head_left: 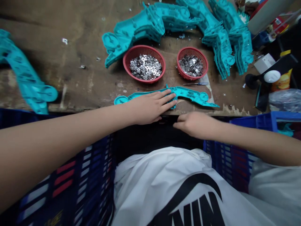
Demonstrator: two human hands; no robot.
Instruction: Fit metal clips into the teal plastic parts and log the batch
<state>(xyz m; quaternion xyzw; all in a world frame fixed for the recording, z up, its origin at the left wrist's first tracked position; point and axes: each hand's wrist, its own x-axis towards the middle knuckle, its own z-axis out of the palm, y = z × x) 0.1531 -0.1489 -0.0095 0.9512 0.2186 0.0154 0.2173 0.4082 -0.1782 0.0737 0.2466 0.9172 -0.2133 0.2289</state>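
A curved teal plastic part (188,93) lies along the front edge of the wooden table. My left hand (150,106) rests flat on its middle, fingers stretched out to the right. Just off the table edge, my right hand (194,124) hangs apart from the part with its fingers curled together; whatever they may pinch is hidden. Behind the part stand two red baskets, a larger one (125,64) and a smaller one (206,64), both holding small metal clips (145,67). A thin screwdriver-like tool (199,83) lies between the smaller basket and the part.
Stacks of similar teal parts (138,28) stand at the back and right (218,40); another teal part (25,75) is at the left. Loose clips (65,41) are scattered on the table (89,25). Blue crates (77,175) flank my lap. A small white-headed device (271,76) stands at right.
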